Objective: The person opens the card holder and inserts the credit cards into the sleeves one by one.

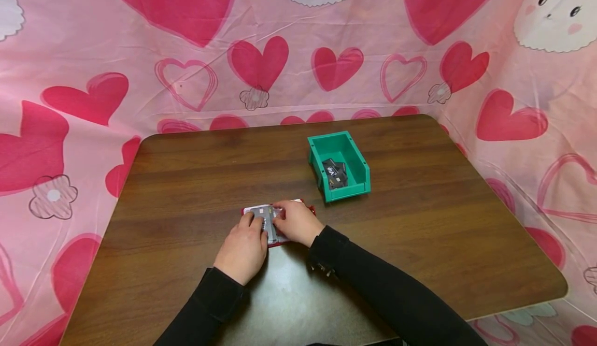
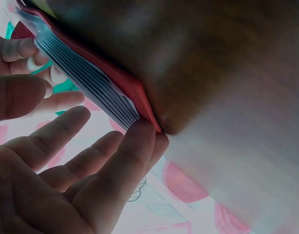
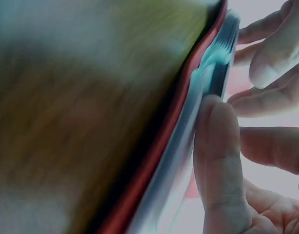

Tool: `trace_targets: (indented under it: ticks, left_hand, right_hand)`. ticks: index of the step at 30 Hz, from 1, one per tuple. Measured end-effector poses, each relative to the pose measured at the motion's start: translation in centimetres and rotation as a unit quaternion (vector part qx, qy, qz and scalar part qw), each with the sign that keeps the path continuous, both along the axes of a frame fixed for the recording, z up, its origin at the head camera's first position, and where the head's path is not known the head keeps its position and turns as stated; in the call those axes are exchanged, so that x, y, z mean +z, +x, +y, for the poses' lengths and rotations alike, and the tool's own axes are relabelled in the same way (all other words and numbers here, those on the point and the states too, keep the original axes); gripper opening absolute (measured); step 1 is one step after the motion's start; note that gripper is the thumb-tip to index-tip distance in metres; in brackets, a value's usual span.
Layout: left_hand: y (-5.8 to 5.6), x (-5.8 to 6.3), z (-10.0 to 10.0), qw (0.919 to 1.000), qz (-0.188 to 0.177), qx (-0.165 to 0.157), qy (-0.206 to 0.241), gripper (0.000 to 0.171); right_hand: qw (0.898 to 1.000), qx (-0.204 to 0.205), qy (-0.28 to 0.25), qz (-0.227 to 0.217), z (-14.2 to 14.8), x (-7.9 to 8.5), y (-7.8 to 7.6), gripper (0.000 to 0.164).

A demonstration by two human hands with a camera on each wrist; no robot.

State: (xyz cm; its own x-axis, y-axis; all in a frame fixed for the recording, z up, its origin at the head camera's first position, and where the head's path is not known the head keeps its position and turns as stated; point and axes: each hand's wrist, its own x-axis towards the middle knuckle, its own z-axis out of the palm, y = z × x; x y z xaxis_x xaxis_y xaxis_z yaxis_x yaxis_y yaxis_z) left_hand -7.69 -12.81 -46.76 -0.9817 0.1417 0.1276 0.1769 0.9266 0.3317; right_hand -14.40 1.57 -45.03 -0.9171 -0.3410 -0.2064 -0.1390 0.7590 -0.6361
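A red-covered card holder [image 1: 266, 212] with clear sleeves lies open on the table, a grey card showing on its left side. My left hand [image 1: 241, 250] holds the left part, fingertips over the grey card. In the left wrist view its thumb is at the corner of the layered sleeves [image 2: 86, 78]. My right hand [image 1: 297, 222] reaches over the right part, its bent fingers and thumb pinching at the sleeves near the middle. In the right wrist view the thumb touches the edge of a clear sleeve [image 3: 176, 146]. Whether a card is between those fingertips is hidden.
A green open-front bin [image 1: 332, 195] stands behind and to the right of the card holder. Several black cards [image 1: 336, 174] lie inside it, one marked VIP. The brown wooden table [image 1: 196, 175] is backed by a pink cloth [image 1: 298, 25] with hearts.
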Motion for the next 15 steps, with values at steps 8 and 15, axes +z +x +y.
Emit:
trace_targets:
  ticks: [8, 15]
  left_hand:
    - [0.1, 0.0, 0.0, 0.9995, 0.024, -0.018, 0.003, 0.037]
    - [0.3, 0.0, 0.0, 0.9992, 0.022, -0.033, -0.011, 0.036]
  right_hand:
    - [0.998, 0.028, 0.030, 0.044, -0.4, 0.6, 1.1, 0.039]
    - [0.993, 0.064, 0.068, 0.078, -0.4, 0.8, 1.6, 0.043]
